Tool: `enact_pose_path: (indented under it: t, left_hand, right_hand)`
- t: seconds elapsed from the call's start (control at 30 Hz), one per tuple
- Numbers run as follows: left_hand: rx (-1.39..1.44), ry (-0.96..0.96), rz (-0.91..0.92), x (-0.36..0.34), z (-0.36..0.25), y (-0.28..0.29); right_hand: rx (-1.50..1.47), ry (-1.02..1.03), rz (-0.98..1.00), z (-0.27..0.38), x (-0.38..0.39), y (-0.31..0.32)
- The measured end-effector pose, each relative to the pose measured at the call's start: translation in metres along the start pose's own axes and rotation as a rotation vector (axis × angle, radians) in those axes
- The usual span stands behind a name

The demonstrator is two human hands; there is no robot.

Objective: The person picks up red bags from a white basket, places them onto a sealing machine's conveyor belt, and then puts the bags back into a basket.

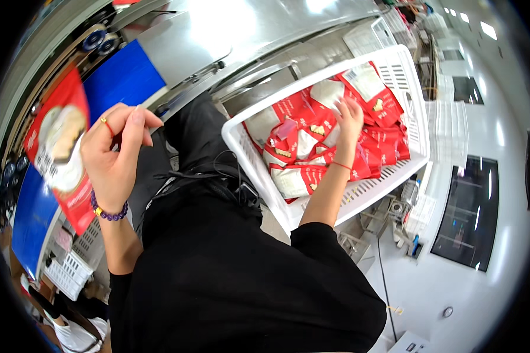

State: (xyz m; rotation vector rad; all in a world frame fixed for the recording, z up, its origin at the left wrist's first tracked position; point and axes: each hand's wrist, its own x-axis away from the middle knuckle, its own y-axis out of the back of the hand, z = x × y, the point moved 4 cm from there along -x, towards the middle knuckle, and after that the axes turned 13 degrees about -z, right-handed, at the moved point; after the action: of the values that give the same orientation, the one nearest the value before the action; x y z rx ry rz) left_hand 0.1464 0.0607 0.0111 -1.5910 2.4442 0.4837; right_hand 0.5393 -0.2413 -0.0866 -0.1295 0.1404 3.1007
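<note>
Seemingly mid-transfer, the left hand curls its fingers beside a blurred pack, grip unclear, while the right hand spreads its over packs in the crate, likely needing a pinch next.

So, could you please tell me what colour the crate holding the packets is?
The crate is white, seen best in the head view.

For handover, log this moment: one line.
left hand: beside red bag, grip unclear | right hand: over red bags in white basket

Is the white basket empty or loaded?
Loaded: red-and-white packets lie overlapping inside the white basket.
</note>
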Motion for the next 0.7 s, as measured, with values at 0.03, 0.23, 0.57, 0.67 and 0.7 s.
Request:
enact_pose_path:
  t: [0.03,0.23,0.57,0.67,0.7]
  left_hand:
    - [0.021,-0.003,0.040,0.000,-0.002,-0.007]
    - [-0.016,-0.014,0.117,0.005,0.002,-0.022]
    - [-0.079,0.025,0.161,0.008,0.008,-0.030]
    - [-0.057,-0.007,0.121,0.008,0.014,-0.034]
    - [-0.056,-0.071,0.113,0.007,0.017,-0.035]
  right_hand:
    - [0.125,0.017,-0.142,-0.018,-0.027,0.053]
    - [-0.199,-0.170,-0.454,-0.053,-0.095,0.166]
    - [-0.430,-0.404,-0.386,-0.097,-0.219,0.138]
    - [-0.056,-0.103,-0.490,-0.047,-0.194,0.106]
    - [0.027,-0.104,-0.549,-0.034,-0.184,0.102]
